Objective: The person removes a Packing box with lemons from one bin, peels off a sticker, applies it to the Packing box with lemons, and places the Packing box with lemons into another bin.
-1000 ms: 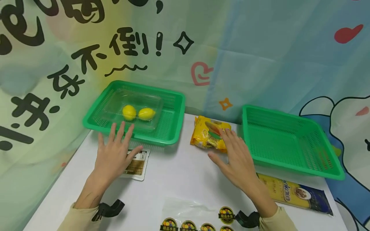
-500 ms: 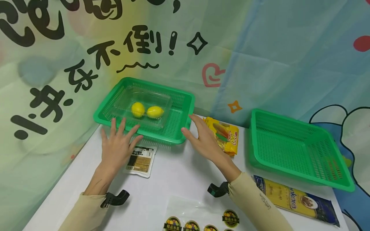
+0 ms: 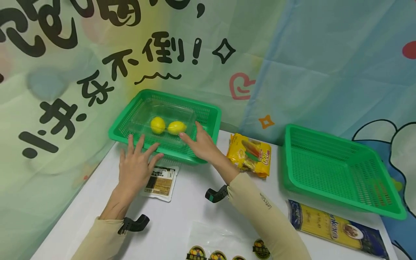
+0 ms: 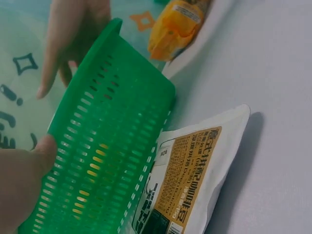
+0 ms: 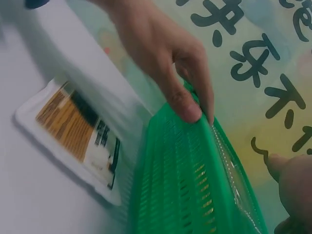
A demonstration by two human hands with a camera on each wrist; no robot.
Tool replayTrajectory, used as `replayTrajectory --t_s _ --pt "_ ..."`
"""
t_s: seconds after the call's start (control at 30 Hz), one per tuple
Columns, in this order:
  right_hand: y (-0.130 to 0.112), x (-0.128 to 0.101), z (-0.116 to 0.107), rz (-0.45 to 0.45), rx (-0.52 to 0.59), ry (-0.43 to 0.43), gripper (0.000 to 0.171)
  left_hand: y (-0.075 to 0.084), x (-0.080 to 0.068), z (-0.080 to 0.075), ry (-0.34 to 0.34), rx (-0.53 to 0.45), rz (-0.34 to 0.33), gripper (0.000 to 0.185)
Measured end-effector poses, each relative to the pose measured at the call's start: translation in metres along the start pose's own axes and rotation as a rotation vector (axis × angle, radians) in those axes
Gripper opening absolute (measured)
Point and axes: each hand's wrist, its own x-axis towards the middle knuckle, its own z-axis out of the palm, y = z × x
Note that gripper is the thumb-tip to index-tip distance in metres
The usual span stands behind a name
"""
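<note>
On the white tabletop (image 3: 191,202), at 11 o'clock, a green basket (image 3: 208,113) holds a clear tray (image 3: 143,119) with two lemons (image 3: 158,125). Left hand (image 3: 136,167), fingers straight, touches its near rim; right hand (image 3: 199,144), fingers spread, reaches over the rim, gripping nothing.

Green perforated basket (image 3: 208,117), yellow lemons (image 3: 157,125)

On the backdrop (image 3: 97,54) behind the far left I can read large black characters "不倒!". The yellow snack bag (image 3: 249,155) in the middle carries "100", seen upside down. The long blue and yellow packet (image 3: 338,229) near right reads "ankara". The small pouch's (image 3: 161,182) print is too small for me to read.
</note>
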Motion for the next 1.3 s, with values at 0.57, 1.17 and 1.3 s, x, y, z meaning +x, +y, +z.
replayTrajectory --t_s 0.57,1.17,1.3 --pt "-0.002 0.033 0.013 0.154 0.246 -0.021 0.100 0.005 0.000 -0.002 -0.008 -0.025 0.008 0.048" --pt "-0.005 0.036 0.014 0.292 0.440 0.040 0.090 0.007 -0.002 -0.004 0.011 -0.039 0.018 0.046" --pt "-0.001 0.037 0.017 0.283 0.523 0.072 0.082 0.007 -0.002 -0.004 0.017 -0.039 0.022 0.046"
